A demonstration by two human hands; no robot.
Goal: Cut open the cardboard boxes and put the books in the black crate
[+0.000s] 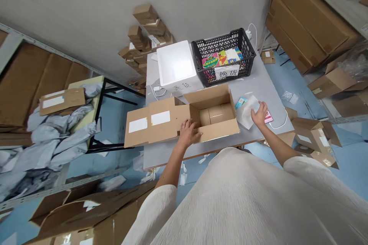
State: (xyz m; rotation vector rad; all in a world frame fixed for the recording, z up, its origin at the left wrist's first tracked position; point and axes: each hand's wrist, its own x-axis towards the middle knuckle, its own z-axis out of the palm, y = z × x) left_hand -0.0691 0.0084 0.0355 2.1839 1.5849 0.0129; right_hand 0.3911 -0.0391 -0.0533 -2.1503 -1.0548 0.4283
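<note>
An open cardboard box (215, 114) stands on the grey table, and no contents show inside it. My left hand (188, 133) rests with fingers spread on the box's near left corner, beside its folded-out flap. To the right of the box lies a crumpled, translucent white wrapping sheet (247, 111). My right hand (259, 114) has its thumb and fingers around the sheet's right edge. A small blue-green packet (240, 102) pokes out behind the sheet. Partly under my right hand is a flat device with a pink screen (268, 117), joined to a white cable.
Flattened cardboard with two white labels (149, 121) overhangs the table's left side. Behind the box stand a white foam bin (181, 82) and a black crate (223, 78) holding colourful books. Grey mailing bags (54, 134) pile up at left. Cartons (312, 138) sit on the floor at right.
</note>
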